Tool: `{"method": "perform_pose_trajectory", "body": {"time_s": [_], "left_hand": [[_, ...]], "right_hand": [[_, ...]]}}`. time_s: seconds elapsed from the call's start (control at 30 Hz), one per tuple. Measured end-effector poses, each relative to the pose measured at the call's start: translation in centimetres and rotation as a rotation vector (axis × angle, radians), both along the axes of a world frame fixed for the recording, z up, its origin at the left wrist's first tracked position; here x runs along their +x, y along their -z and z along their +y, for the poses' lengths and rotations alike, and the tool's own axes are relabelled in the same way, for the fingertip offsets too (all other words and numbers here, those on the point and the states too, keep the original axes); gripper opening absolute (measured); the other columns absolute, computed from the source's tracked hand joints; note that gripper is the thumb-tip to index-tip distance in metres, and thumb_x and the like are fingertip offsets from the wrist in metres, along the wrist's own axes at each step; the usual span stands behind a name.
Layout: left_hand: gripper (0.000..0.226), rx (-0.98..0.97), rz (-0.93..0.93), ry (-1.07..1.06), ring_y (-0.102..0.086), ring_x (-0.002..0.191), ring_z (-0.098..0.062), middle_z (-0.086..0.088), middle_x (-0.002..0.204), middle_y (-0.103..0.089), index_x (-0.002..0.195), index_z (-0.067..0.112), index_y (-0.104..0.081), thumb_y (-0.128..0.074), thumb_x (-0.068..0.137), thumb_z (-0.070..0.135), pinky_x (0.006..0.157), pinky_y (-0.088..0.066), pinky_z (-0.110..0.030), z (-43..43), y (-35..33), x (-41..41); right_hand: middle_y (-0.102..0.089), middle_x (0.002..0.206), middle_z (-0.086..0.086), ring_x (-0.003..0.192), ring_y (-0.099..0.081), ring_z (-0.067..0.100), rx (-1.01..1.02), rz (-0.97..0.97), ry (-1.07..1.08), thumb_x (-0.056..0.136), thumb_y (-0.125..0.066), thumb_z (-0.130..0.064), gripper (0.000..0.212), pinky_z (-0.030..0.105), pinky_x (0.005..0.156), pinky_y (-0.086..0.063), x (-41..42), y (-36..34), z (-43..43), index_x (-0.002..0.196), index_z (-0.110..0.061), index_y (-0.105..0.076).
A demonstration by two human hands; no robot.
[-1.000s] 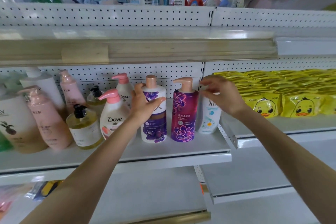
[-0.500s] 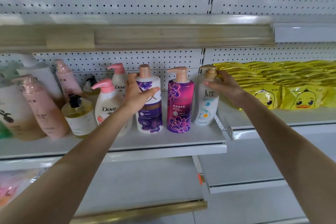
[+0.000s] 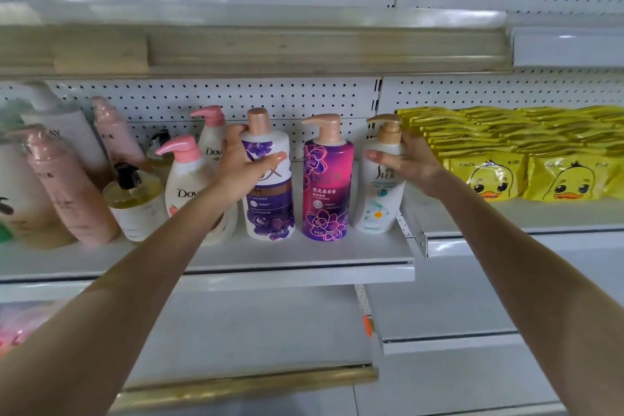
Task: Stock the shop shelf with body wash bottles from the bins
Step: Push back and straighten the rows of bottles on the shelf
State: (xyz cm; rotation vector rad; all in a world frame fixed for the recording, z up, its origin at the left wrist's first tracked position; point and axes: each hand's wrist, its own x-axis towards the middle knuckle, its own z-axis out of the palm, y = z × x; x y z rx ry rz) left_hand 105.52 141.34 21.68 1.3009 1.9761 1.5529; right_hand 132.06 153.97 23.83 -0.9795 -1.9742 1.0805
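Three pump bottles stand upright in a row on the white shelf [image 3: 304, 257]: a white-and-purple bottle [image 3: 270, 206], a magenta flowered bottle [image 3: 326, 192] and a white Siek bottle [image 3: 380, 203] at the shelf's right end. My left hand [image 3: 248, 162] grips the shoulder of the white-and-purple bottle, thumb across its front. My right hand [image 3: 405, 162] holds the Siek bottle at its shoulder just under the gold pump, thumb on the front. The magenta bottle stands free between them.
Left of the row stand Dove bottles [image 3: 189, 189], an amber bottle with a black pump [image 3: 135, 203] and pink bottles [image 3: 67, 189]. Yellow duck packets [image 3: 526, 159] fill the neighbouring shelf on the right. A beige shelf edge [image 3: 270, 51] overhangs above. Lower shelves lie below.
My right hand has dropped from the Siek bottle's pump top to its shoulder and the pump now shows. My left hand has kept its hold on the white-and-purple bottle.
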Motion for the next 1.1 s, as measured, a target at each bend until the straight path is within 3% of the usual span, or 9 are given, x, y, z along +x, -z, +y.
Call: {"method": "perform_pose_trajectory", "body": {"time_s": [0.33,0.47,0.6,0.7,0.87,1.03,1.1], "left_hand": [[0.061,0.024,0.008,-0.009,-0.057,0.11,-0.028,-0.016,0.125,-0.05,0.114,0.024,-0.035,-0.081,0.073,0.023,0.097,-0.048,-0.046,0.0,-0.2,0.2],[0.048,-0.012,0.019,0.006,-0.056,0.111,-0.029,-0.016,0.125,-0.049,0.1,0.034,-0.038,-0.079,0.075,0.023,0.098,-0.047,-0.046,-0.4,-0.8,0.5],[0.048,-0.033,0.041,0.003,-0.057,0.106,-0.024,-0.016,0.125,-0.049,0.106,0.024,-0.038,-0.076,0.079,0.019,0.083,-0.046,-0.031,-0.4,-1.1,0.8],[0.049,-0.026,0.047,0.011,-0.06,0.104,-0.025,-0.018,0.123,-0.053,0.106,0.021,-0.038,-0.077,0.078,0.017,0.081,-0.048,-0.03,-0.2,-1.0,0.6],[0.058,-0.058,0.038,-0.026,-0.059,0.108,-0.029,-0.014,0.124,-0.053,0.112,0.024,-0.037,-0.08,0.074,0.026,0.09,-0.051,-0.041,-0.5,-0.9,0.6],[0.072,-0.154,0.049,-0.028,-0.054,0.115,-0.029,-0.012,0.129,-0.05,0.124,0.018,-0.035,-0.082,0.071,0.033,0.096,-0.047,-0.041,-1.0,-1.8,0.8],[0.084,-0.205,0.065,-0.043,-0.053,0.116,-0.028,-0.011,0.127,-0.052,0.122,0.017,-0.039,-0.082,0.058,0.052,0.097,-0.047,-0.044,-1.2,-1.9,0.6]], "right_hand": [[-0.069,0.103,0.008,0.102,-0.064,0.024,-0.012,0.038,-0.018,0.073,-0.08,-0.026,0.037,0.043,0.094,-0.05,0.8,0.5,-0.6,0.104,-0.018,-0.061],[-0.067,0.1,0.004,0.1,-0.063,0.022,-0.018,0.034,0.009,0.074,-0.079,-0.027,0.041,0.041,0.093,-0.05,0.8,0.7,-0.7,0.108,-0.015,-0.06],[-0.068,0.102,0.006,0.1,-0.063,0.023,-0.009,0.032,0.016,0.073,-0.08,-0.03,0.043,0.048,0.095,-0.049,0.8,0.9,-0.5,0.109,-0.015,-0.061],[-0.068,0.1,0.004,0.099,-0.063,0.021,0.008,0.025,0.024,0.073,-0.079,-0.03,0.043,0.047,0.094,-0.049,0.7,0.9,-0.5,0.109,-0.017,-0.061],[-0.066,0.097,-0.004,0.096,-0.061,0.016,0.001,-0.019,0.014,0.075,-0.078,-0.032,0.042,0.039,0.092,-0.049,0.8,0.4,-0.7,0.11,-0.02,-0.058],[-0.06,0.111,0.0,0.107,-0.056,0.019,0.033,-0.071,-0.007,0.078,-0.076,-0.032,0.043,0.036,0.093,-0.046,1.2,-0.3,-1.4,0.113,-0.025,-0.051],[-0.055,0.112,-0.002,0.106,-0.052,0.017,0.049,-0.085,0.003,0.081,-0.073,-0.031,0.043,0.032,0.09,-0.043,1.3,-0.6,-2.1,0.115,-0.027,-0.047]]}}
